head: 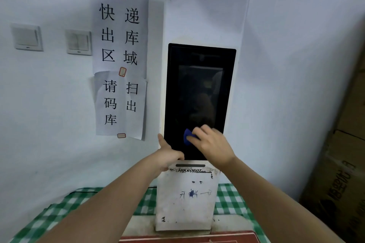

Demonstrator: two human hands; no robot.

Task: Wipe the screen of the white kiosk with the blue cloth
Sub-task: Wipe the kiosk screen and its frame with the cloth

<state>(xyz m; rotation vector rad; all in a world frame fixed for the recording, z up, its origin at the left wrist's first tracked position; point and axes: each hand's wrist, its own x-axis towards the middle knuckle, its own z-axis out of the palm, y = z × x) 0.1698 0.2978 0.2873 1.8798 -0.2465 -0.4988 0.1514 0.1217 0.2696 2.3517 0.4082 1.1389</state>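
The white kiosk (185,199) stands upright in the middle, with a tall dark screen (199,94) set in its upper half. My right hand (212,145) presses a small blue cloth (187,136) flat against the lower part of the screen; most of the cloth is hidden under my fingers. My left hand (167,153) holds the kiosk's lower left edge beside the screen, thumb pointing up along the frame.
Paper signs (120,63) with black characters are taped to the wall left of the kiosk, beside two light switches (79,42). A green checked cloth (59,211) covers the table under the kiosk. Cardboard boxes (339,163) lean at the right.
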